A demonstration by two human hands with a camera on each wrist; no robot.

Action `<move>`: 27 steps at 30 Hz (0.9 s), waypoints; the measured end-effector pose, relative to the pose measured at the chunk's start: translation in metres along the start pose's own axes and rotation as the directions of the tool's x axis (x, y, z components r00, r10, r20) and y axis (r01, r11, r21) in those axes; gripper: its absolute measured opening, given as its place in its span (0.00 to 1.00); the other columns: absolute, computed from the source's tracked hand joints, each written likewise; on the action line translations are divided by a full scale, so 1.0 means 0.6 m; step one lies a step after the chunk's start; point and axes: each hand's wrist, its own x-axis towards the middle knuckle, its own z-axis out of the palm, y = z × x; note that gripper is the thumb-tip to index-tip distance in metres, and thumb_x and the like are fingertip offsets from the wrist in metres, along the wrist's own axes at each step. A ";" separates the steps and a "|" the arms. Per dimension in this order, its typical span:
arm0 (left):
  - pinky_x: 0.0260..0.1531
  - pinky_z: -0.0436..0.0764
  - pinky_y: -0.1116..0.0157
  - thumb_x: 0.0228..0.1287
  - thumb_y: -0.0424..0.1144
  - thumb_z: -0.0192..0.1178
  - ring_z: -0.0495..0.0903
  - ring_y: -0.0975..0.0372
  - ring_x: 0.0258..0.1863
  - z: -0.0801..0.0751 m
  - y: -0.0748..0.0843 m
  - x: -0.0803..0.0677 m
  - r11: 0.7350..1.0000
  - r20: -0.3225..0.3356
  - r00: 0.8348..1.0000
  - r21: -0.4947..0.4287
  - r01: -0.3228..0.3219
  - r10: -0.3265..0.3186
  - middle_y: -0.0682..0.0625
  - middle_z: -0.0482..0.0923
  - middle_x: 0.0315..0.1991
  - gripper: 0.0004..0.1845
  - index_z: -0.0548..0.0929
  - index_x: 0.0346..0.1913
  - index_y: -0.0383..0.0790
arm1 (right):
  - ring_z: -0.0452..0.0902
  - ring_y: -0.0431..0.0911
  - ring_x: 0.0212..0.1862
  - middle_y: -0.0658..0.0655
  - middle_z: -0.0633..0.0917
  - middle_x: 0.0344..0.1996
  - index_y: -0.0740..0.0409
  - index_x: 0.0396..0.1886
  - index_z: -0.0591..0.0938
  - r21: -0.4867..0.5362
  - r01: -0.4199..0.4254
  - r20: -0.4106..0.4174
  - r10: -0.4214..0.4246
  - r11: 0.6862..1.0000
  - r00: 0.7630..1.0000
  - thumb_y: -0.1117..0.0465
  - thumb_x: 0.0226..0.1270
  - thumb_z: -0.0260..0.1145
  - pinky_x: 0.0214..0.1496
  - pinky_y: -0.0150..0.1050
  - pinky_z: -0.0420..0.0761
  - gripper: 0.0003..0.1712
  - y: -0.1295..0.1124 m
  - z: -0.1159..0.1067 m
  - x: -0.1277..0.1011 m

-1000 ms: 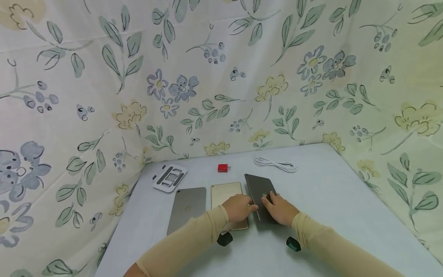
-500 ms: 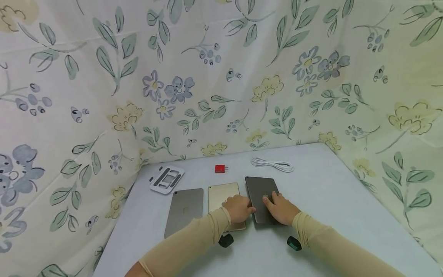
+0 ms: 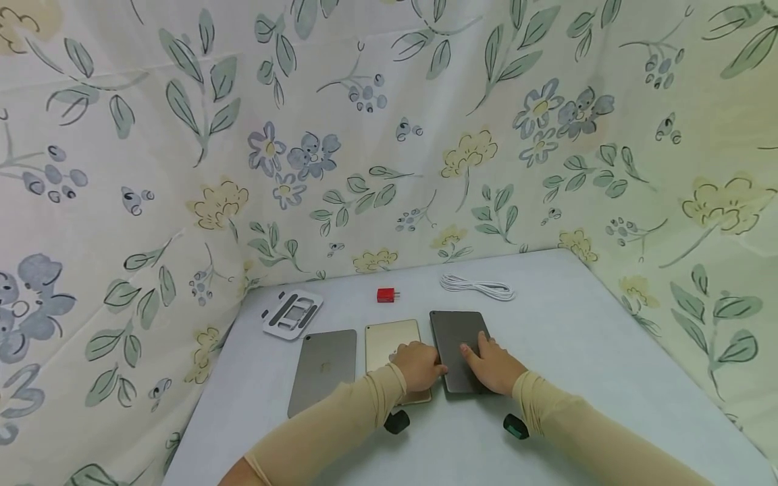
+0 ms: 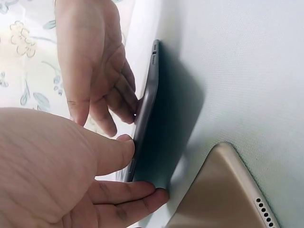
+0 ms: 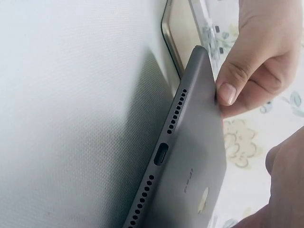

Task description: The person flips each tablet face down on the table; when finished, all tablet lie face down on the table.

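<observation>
A dark grey tablet (image 3: 460,349) is being pinched at its left edge by the left hand (image 3: 418,365), thumb above and fingers beneath. It is being pressed from above by the right hand (image 3: 494,366), fingers straight. The tablet is lying just right of a gold tablet (image 3: 392,342), on the table (image 3: 583,351).

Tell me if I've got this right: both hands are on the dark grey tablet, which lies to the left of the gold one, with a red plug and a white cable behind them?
Not quite. In the head view the dark grey tablet lies to the right of the gold one, not the left. The rest holds: the left hand and right hand are both on it, with the red plug and white cable behind.
</observation>
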 end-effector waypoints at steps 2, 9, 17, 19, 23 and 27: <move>0.48 0.79 0.51 0.77 0.53 0.65 0.78 0.61 0.33 0.000 0.000 0.000 1.000 -0.004 1.000 0.010 -0.001 0.001 0.60 0.77 0.23 0.18 0.85 0.27 0.50 | 0.49 0.79 0.78 0.85 0.55 0.77 0.81 0.81 0.49 0.005 0.006 -0.003 -0.006 1.000 1.000 0.34 0.87 0.42 0.77 0.73 0.52 0.54 0.000 0.001 0.001; 0.45 0.78 0.53 0.76 0.54 0.65 0.76 0.62 0.30 0.007 -0.002 0.001 0.999 -0.008 1.000 0.038 0.000 0.000 0.60 0.77 0.22 0.20 0.85 0.25 0.50 | 0.49 0.78 0.78 0.86 0.55 0.76 0.83 0.80 0.49 0.003 0.017 -0.023 -0.017 1.000 1.000 0.34 0.87 0.43 0.78 0.72 0.51 0.54 0.008 0.008 0.006; 0.52 0.79 0.49 0.74 0.51 0.69 0.84 0.53 0.55 0.010 0.012 0.000 0.990 -0.105 0.994 0.139 -0.019 0.034 0.57 0.88 0.33 0.13 0.89 0.34 0.48 | 0.50 0.77 0.78 0.86 0.57 0.76 0.85 0.79 0.50 -0.007 0.043 -0.018 -0.044 0.999 0.999 0.35 0.88 0.43 0.78 0.72 0.52 0.54 -0.002 0.005 -0.006; 0.49 0.79 0.50 0.74 0.52 0.69 0.85 0.56 0.49 0.009 0.016 0.002 0.986 -0.109 0.993 0.162 -0.025 0.043 0.57 0.86 0.31 0.14 0.88 0.31 0.48 | 0.50 0.77 0.78 0.86 0.57 0.76 0.85 0.79 0.50 -0.010 0.040 -0.018 -0.040 0.999 0.999 0.35 0.88 0.43 0.78 0.71 0.52 0.54 -0.004 0.004 -0.007; 0.52 0.80 0.49 0.75 0.55 0.67 0.85 0.56 0.48 0.012 0.015 0.008 0.984 -0.128 0.990 0.177 -0.029 0.052 0.55 0.88 0.35 0.16 0.88 0.33 0.48 | 0.49 0.77 0.79 0.85 0.56 0.77 0.84 0.79 0.51 -0.023 0.045 -0.013 -0.046 0.999 0.999 0.35 0.88 0.42 0.78 0.71 0.51 0.53 -0.008 0.001 -0.007; 0.69 0.72 0.43 0.78 0.58 0.62 0.77 0.52 0.69 0.008 0.008 0.009 0.987 -0.095 0.994 0.153 -0.044 0.059 0.48 0.85 0.62 0.25 0.87 0.61 0.42 | 0.47 0.76 0.80 0.83 0.56 0.78 0.82 0.80 0.54 -0.068 0.090 -0.023 -0.092 0.994 0.996 0.37 0.88 0.44 0.79 0.70 0.48 0.51 -0.009 -0.004 -0.006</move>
